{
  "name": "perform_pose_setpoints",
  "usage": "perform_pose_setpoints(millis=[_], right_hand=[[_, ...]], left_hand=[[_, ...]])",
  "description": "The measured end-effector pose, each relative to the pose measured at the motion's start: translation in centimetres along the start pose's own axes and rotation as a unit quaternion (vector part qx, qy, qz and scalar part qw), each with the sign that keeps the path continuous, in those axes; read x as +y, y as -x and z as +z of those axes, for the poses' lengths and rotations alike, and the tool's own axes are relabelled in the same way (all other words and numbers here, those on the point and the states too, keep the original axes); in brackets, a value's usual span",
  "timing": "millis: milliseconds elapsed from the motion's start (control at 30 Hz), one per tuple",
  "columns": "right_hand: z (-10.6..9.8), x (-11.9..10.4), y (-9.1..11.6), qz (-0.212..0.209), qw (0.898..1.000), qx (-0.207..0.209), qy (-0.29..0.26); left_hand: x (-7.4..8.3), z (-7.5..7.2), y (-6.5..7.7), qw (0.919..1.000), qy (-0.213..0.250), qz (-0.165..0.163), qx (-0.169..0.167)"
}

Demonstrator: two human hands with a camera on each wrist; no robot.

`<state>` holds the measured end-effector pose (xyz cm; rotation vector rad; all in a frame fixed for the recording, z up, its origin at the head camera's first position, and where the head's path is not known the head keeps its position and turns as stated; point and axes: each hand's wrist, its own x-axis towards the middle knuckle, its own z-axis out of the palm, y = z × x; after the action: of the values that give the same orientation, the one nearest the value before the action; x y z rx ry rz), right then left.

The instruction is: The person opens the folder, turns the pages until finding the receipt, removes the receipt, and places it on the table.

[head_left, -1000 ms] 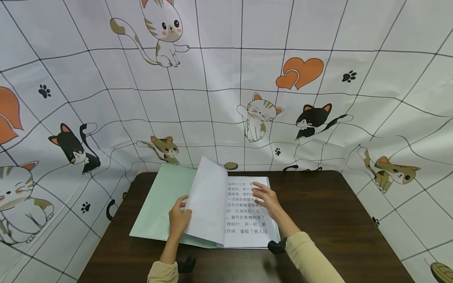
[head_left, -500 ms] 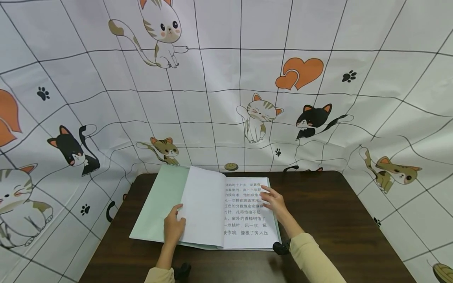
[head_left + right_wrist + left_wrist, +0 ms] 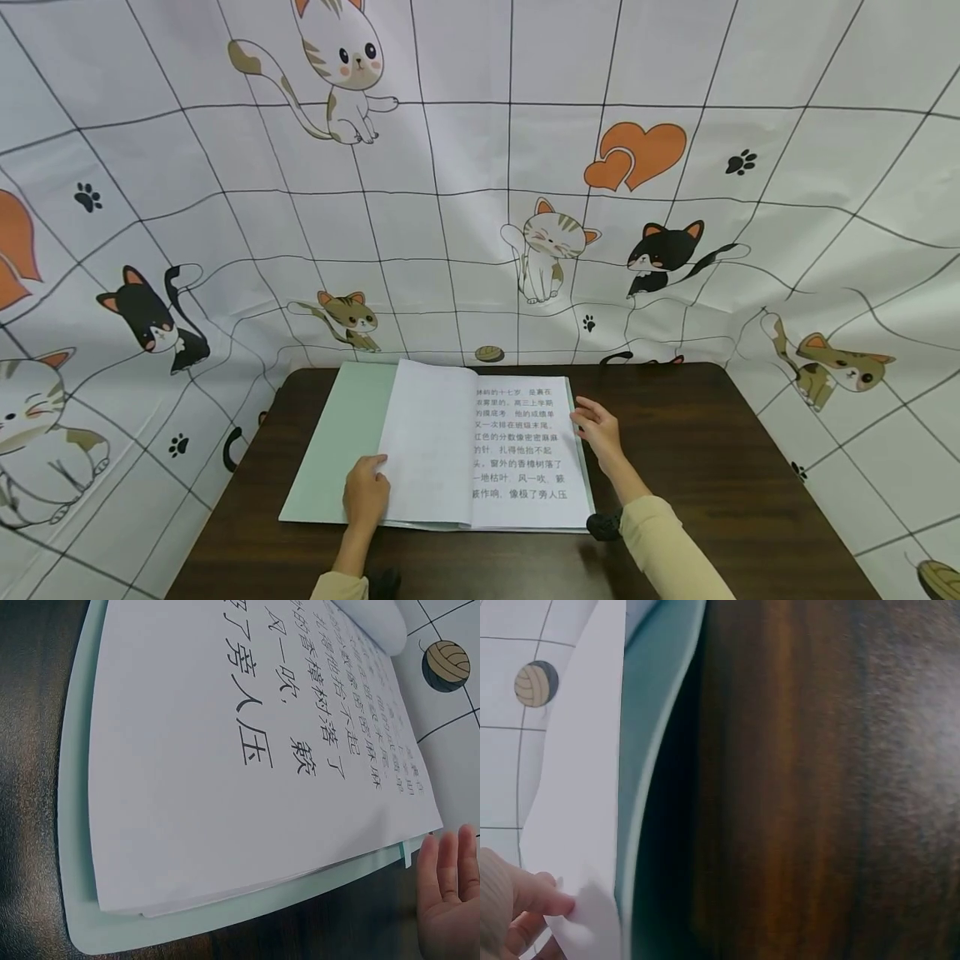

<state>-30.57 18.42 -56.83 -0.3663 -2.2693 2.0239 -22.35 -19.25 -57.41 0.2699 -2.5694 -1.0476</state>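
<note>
A booklet with a pale green cover point(image 3: 322, 467) lies spread on the dark table. Its right-hand page point(image 3: 525, 508) carries large printed Chinese characters. The turned page point(image 3: 431, 442) on the left is blank and slightly curved. My left hand point(image 3: 367, 492) is at that page's outer edge; in the left wrist view its thumb point(image 3: 559, 901) presses on the paper with the fingers behind, pinching it. Beside the booklet's right edge is my right hand point(image 3: 598, 429), its fingers extended and holding nothing. A small teal tab point(image 3: 406, 853) sticks out near those fingers in the right wrist view.
The brown wood-grain table point(image 3: 705, 467) extends on both sides of the booklet. A white cloth backdrop point(image 3: 465, 150) with grid lines and cartoon cats hangs behind and around it. Black wrist devices, one at the right cuff point(image 3: 604, 526), sit near the table surface.
The raised page has come down to the left onto the green cover, with my left hand moving left and lower along with it. My right hand has drawn right, off the printed page.
</note>
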Motion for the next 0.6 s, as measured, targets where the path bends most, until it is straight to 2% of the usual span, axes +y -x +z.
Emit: perform_pose_setpoints(millis=[133,300,433,600], right_hand=[[0.1,0.1,0.1,-0.004,1.000,0.005,0.005],[0.4,0.1,0.0,-0.004,1.000,0.009,0.013],[0.5,0.3,0.0,-0.003,1.000,0.004,0.018],[0.5,0.5,0.0,-0.004,0.999,-0.007,0.031]], left_hand=[[-0.7,0.4,0.1,0.9998,0.003,0.015,0.009],[-1.3,0.7,0.4,0.9997,0.011,0.023,0.004],[-1.8,1.0,0.6,0.9998,0.014,0.002,-0.016],[-2.2,1.6,0.7,0.9993,-0.030,-0.010,-0.021]])
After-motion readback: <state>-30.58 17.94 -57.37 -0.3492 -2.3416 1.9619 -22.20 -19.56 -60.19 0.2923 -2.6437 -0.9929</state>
